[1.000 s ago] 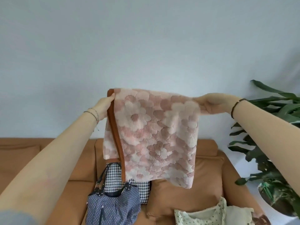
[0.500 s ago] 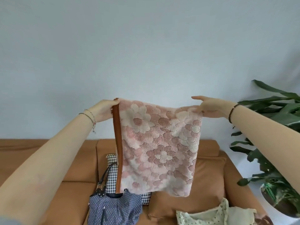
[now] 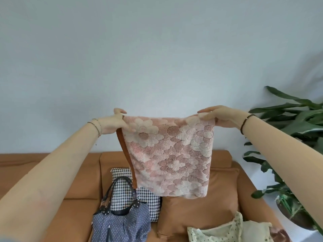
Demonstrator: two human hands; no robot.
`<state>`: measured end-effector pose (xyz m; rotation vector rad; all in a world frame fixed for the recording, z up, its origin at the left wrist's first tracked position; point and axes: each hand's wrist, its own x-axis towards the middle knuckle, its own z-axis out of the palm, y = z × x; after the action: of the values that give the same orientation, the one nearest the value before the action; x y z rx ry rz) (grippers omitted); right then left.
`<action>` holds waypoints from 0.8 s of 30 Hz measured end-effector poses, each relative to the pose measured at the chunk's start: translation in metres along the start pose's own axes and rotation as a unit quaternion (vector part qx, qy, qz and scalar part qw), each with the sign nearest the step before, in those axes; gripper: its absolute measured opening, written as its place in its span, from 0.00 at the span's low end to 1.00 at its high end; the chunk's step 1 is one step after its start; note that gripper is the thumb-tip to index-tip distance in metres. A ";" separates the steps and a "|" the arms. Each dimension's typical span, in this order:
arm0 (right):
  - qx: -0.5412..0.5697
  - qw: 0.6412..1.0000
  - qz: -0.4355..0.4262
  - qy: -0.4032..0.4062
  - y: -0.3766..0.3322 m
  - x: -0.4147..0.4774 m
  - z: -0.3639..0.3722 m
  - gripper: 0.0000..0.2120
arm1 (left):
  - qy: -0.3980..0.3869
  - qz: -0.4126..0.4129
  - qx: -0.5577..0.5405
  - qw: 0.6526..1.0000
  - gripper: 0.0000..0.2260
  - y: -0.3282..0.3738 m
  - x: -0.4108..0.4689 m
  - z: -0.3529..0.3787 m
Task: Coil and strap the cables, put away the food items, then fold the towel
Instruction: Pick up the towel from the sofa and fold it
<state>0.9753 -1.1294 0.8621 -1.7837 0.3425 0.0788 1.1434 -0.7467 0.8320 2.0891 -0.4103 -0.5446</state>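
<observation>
Pink floral towel (image 3: pixel 172 154), one, left grip (image 3: pixel 111 122) and right grip (image 3: pixel 221 116) each pinching a top corner

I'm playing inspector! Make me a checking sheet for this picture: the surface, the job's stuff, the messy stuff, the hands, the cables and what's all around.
Surface: tan sofa, with things lying on its seat.
Job's things: pink flowery towel with a brown edge, held up in the air above the sofa and hanging down; no food seen.
Clutter: blue dotted handbag, houndstooth cushion behind it, tan cushion, cream dotted cloth.
Grippers: left hand pinches the towel's top left corner; right hand pinches its top right corner.
Cables: nothing seen.
Surroundings: plain pale wall; leafy potted plant on the right.
</observation>
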 end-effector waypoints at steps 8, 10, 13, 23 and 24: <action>-0.443 0.896 0.011 0.032 0.025 -0.001 0.030 0.13 | -0.043 -0.004 0.452 0.891 0.39 -0.003 0.011 0.020; -0.456 0.889 0.007 0.039 0.030 0.001 0.031 0.16 | -0.031 -0.009 0.473 0.880 0.31 -0.005 0.011 0.021; -0.455 0.890 -0.006 0.043 0.031 -0.001 0.025 0.16 | -0.009 -0.005 0.493 0.870 0.20 -0.004 0.011 0.019; -0.282 0.951 -0.122 0.042 -0.044 -0.050 -0.021 0.14 | 0.090 0.187 0.203 0.957 0.24 0.040 -0.027 -0.059; -0.174 0.964 -0.185 0.071 -0.058 -0.051 -0.026 0.16 | 0.134 0.225 0.055 0.963 0.27 0.048 -0.026 -0.068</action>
<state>0.9396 -1.1328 0.9351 -2.1811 0.0935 -0.2723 1.1531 -0.7125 0.9109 2.0475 -0.7424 0.0316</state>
